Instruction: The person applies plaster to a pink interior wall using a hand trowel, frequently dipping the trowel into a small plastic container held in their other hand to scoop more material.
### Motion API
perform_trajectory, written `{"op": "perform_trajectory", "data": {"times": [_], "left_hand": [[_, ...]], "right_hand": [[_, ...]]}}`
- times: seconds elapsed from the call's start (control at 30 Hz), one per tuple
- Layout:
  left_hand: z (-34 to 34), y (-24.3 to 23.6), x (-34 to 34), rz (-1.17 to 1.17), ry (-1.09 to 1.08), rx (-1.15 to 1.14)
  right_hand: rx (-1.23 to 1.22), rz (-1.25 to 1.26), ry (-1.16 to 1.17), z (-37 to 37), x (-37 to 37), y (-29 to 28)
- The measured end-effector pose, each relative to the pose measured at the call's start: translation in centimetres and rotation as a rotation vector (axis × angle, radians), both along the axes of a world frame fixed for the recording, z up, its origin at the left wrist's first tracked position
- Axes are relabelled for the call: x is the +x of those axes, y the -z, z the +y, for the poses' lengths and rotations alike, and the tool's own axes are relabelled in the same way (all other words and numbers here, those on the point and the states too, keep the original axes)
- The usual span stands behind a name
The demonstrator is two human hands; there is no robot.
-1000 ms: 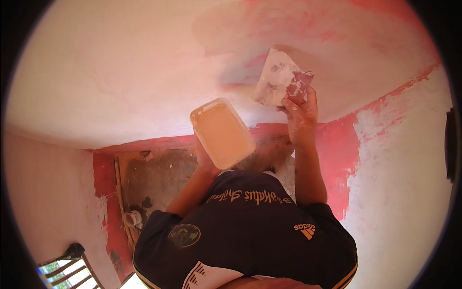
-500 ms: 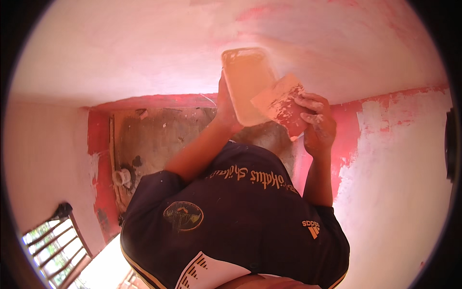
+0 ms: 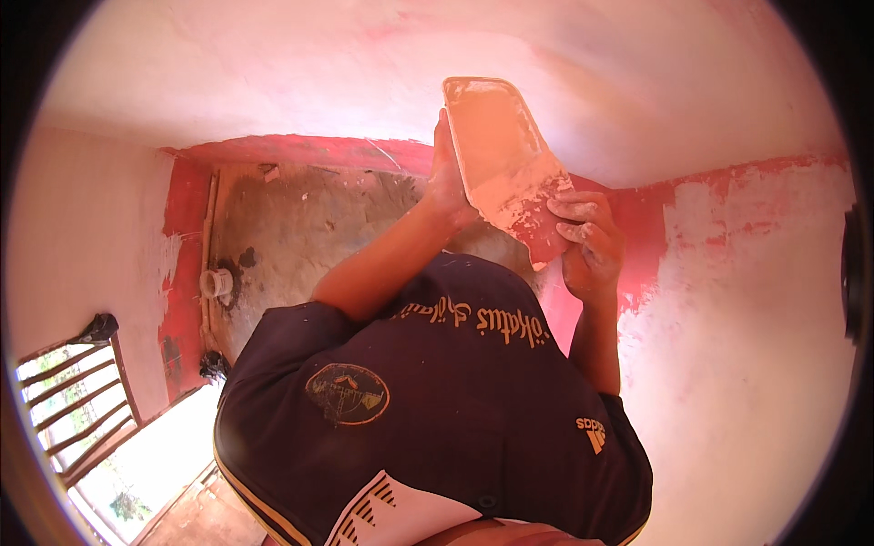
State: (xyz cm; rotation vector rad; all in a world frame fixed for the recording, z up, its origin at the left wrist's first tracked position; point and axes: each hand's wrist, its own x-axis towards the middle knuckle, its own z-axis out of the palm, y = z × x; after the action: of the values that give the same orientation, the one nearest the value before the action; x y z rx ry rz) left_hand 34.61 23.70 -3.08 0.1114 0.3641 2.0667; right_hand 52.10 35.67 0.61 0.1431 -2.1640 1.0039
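My left hand (image 3: 446, 191) grips a shallow rectangular tray (image 3: 492, 116) by its left side, up in front of my chest. Pale putty coats the inside of the tray. A red flat putty spreader (image 3: 546, 232), smeared with pale putty, is pinched in my right hand (image 3: 592, 241). Its blade lies over the near end of the tray and hides that rim. White smears cover the fingers of my right hand; the thumb is partly out of sight.
Ahead rises a pale wall (image 3: 273, 82) with a red band along its foot. To the right, another wall (image 3: 728, 273) is patchily coated. A small white bucket (image 3: 217, 284) stands on the stained brown floor (image 3: 309, 218). A barred window (image 3: 77, 400) is at lower left.
The spreader has come down from the tray's right side onto its near end. The tray has shifted slightly right and up in the view.
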Motion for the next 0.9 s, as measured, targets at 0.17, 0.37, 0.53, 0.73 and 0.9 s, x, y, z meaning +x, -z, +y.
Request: {"op": "perform_trajectory", "data": {"times": [0.17,0.37,0.53,0.73,0.9], "left_hand": [[4.2,3.3,12.5,0.026,-0.018,0.061],[6.1,4.5,20.8,-0.139,0.031,0.315],[5.9,4.7,24.0,-0.14,-0.069,0.217],[4.6,4.5,25.1,0.05,-0.318,-0.024],[1.5,3.7,23.6,0.125,-0.451,-0.027]], "right_hand": [[-0.067,0.006,-0.064,4.7,12.6,2.9],[-0.045,0.036,-0.133,6.5,20.7,3.7],[-0.086,0.057,-0.325,6.5,23.5,4.3],[-0.116,0.064,-0.451,4.5,25.1,4.1],[-0.382,0.251,-0.571,3.2,23.2,4.4]]}}
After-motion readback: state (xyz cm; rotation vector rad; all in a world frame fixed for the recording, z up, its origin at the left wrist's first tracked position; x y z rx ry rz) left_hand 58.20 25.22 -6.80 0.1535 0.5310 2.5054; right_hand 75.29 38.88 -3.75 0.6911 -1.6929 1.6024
